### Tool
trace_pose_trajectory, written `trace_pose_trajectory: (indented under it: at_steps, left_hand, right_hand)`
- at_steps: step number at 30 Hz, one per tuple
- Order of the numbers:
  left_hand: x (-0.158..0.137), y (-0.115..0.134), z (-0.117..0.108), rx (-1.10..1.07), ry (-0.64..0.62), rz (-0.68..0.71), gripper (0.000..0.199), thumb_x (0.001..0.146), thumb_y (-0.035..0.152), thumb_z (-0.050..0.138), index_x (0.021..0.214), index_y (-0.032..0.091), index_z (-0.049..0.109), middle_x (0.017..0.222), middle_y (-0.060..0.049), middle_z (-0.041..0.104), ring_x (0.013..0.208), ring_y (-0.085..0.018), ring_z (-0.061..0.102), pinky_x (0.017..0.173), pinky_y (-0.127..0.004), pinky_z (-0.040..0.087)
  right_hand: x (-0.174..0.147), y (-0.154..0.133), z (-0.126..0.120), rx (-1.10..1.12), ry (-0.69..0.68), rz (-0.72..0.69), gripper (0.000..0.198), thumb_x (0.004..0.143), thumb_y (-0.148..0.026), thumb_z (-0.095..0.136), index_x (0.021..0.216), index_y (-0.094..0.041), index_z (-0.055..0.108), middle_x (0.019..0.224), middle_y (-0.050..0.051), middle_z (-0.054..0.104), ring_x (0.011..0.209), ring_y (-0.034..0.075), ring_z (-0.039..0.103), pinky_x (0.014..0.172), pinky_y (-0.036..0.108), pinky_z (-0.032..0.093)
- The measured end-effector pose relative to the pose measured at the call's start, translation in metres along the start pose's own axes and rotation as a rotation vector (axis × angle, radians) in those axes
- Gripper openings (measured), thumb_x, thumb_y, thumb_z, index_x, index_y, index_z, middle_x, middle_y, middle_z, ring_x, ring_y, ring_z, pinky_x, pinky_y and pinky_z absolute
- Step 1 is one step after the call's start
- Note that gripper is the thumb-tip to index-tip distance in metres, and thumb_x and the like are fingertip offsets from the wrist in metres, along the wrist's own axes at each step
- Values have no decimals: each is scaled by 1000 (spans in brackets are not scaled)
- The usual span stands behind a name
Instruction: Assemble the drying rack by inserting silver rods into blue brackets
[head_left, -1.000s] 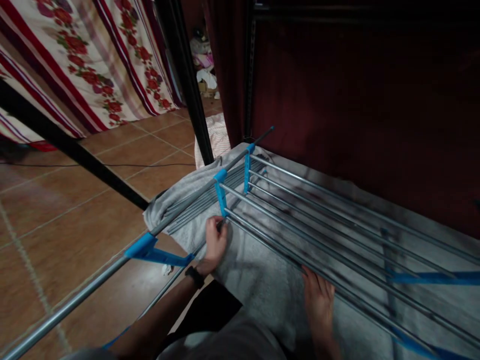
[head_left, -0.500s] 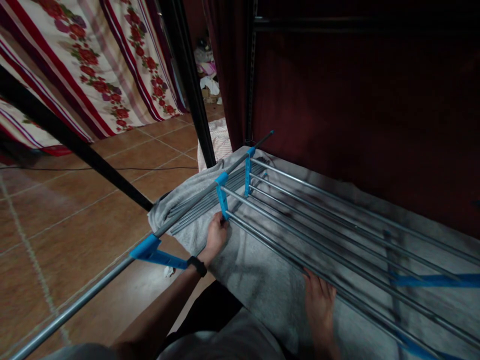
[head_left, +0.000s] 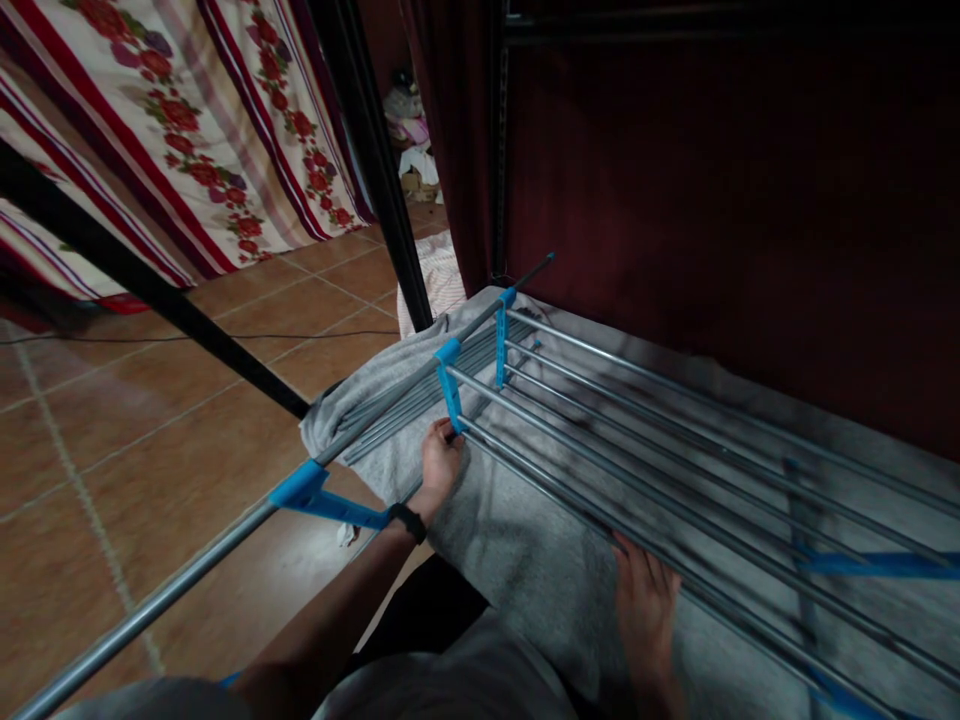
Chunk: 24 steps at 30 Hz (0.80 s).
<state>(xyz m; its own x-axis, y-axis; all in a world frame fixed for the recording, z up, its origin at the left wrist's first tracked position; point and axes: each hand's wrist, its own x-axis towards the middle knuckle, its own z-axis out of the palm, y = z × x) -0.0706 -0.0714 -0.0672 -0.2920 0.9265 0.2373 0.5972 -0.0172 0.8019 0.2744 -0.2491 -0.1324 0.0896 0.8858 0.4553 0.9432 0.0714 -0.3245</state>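
The left hand's (head_left: pixel 442 455) fingertips are partly hidden at the lower end of a blue bracket (head_left: pixel 450 392), so exactly what they grip is unclear. The right hand's (head_left: pixel 646 605) fingertips are hard to make out against the near rods (head_left: pixel 570 494). Those rods run out of view on the right; the long pole (head_left: pixel 165 600) is cut off near left, the floral curtain (head_left: pixel 172 130) far left. A distant pile (head_left: pixel 414 150) is too small to identify.

The head camera looks forward and down, near the hands (head_left: pixel 442 460); its dark upper right seems hard to read.
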Motion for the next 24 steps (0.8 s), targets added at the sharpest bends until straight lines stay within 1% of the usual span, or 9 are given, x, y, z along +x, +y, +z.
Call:
trace_pose_trajectory:
  at_steps: [5, 10, 18, 21, 24]
  left_hand:
    - [0, 0, 1, 7, 3, -8, 20, 78, 14, 59, 92, 18, 74, 112, -14, 72, 106, -30, 68, 99, -46, 55]
    - [-1, -1, 3, 5, 4, -15, 18, 79, 15, 58, 90, 18, 72, 108, -13, 72, 103, -29, 68, 98, -45, 55]
    - [1, 3, -3, 6, -27, 12, 20, 78, 20, 56, 90, 18, 72, 104, -11, 73, 101, -27, 68, 95, -41, 55]
    - [1, 8, -6, 9, -47, 18, 22, 79, 26, 53, 89, 18, 71, 103, -11, 73, 100, -27, 67, 95, -41, 54]
    - [2, 7, -10, 7, -77, 4, 28, 83, 38, 51, 92, 18, 69, 102, -12, 71, 100, -29, 65, 95, -44, 53]
  right_hand:
    - [0, -1, 1, -13, -6, -10, 42, 107, -43, 35, 113, -22, 72, 110, 10, 76, 110, 33, 66, 105, 53, 39]
    - [2, -2, 1, 4, 40, -2, 41, 107, -44, 37, 115, -21, 70, 107, 10, 75, 105, 32, 67, 100, 50, 41]
    - [5, -12, -5, 60, 3, 62, 37, 107, -40, 37, 113, -22, 69, 111, 9, 74, 111, 30, 65, 107, 50, 37]
    - [9, -17, -7, 66, -25, 106, 36, 107, -37, 37, 113, -23, 70, 112, 9, 74, 110, 30, 65, 106, 49, 37]
    - [13, -27, -10, 73, -54, 151, 34, 107, -31, 37, 112, -24, 70, 110, 8, 74, 108, 29, 66, 104, 49, 39]
